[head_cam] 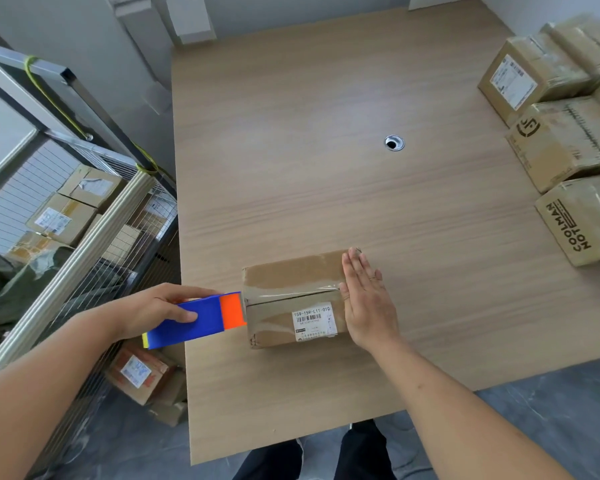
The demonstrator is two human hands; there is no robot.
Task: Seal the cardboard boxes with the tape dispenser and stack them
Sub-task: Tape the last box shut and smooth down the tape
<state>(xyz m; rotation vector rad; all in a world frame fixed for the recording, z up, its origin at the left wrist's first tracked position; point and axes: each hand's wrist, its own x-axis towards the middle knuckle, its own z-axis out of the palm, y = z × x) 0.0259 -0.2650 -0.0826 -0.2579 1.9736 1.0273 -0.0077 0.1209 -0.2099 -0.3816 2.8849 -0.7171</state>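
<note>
My left hand (153, 311) grips the dispenser (196, 320), fingers curled over its blue body, thumb on the near face. Its orange end touches the left end of the box (293, 299), right at the tape line.

My right hand (368, 303) is flat, fingers straight and together, pressed against the right end of the box, fingertips reaching its far right corner. It grasps nothing.

So the box sits between my hands, on the near part of the table (326, 168), long side left to right. Clear tape runs along its top seam and down the left end. A white label (314, 322) faces me on the near side.

Far right on the table: a stack of taped boxes (565, 133), well apart from my hands. Near the table's middle, a cable hole (394, 143).

Left of the table stands a wire cage (84, 237) with more boxes inside; a few more boxes (142, 374) lie on the floor just beside the table's near left corner. My legs in dark trousers (326, 455) show below the near edge.
</note>
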